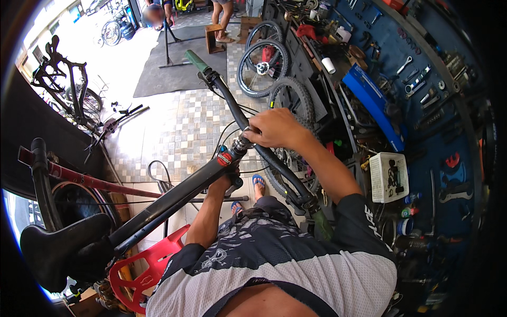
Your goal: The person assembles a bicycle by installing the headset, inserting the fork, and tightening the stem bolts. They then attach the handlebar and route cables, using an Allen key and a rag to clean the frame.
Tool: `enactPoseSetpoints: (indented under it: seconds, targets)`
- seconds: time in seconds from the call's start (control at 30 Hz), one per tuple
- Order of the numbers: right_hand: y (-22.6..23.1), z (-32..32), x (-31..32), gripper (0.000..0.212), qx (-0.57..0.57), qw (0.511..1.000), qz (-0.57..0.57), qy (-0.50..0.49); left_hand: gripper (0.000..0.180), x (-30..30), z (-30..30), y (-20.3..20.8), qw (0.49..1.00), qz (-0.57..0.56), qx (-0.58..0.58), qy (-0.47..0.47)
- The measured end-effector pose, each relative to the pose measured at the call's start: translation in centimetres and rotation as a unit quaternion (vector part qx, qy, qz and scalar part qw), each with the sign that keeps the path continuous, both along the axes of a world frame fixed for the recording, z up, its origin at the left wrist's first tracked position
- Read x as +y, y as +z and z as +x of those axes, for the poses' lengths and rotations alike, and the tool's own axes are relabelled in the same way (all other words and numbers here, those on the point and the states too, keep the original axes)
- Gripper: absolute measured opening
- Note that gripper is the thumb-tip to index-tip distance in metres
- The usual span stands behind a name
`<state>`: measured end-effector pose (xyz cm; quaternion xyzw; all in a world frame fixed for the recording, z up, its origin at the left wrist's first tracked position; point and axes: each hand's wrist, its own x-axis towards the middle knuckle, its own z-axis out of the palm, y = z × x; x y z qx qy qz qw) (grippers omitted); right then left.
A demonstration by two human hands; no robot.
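Handlebar (231,101) looked stiff, best held mid-bar, where the right hand (277,128) gripped; whether the left hand (222,183) gripped, I couldn't tell.

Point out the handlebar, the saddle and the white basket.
Handlebar (231,103): head view, on the bare bar's left half.
Saddle (59,251): head view, on its dark top.
White basket (376,178): head view, on its left side wall.

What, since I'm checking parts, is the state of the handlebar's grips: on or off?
On: one green grip covers the far end of the handlebar, and another green grip covers its near end.
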<state>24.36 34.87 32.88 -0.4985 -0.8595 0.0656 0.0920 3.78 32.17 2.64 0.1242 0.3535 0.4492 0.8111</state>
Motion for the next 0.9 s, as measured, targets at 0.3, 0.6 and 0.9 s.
enactPoseSetpoints:
  seconds: [0.3,0.6,0.9]
  targets:
    - [0.3,-0.3,0.5,0.033,-0.051,0.998,-0.033,-0.011,0.026,-0.3,-0.1,0.8,1.000,-0.008,-0.029,0.006]
    - [0.8,-0.4,0.3,0.035,-0.060,0.997,-0.046,-0.016,0.028,0.0,-0.1,-0.5,0.999,-0.005,-0.042,0.015]
    - [0.8,-0.4,0.2,0.031,-0.037,0.998,-0.040,-0.020,0.029,0.0,-0.3,-0.6,0.998,-0.014,-0.057,-0.004]
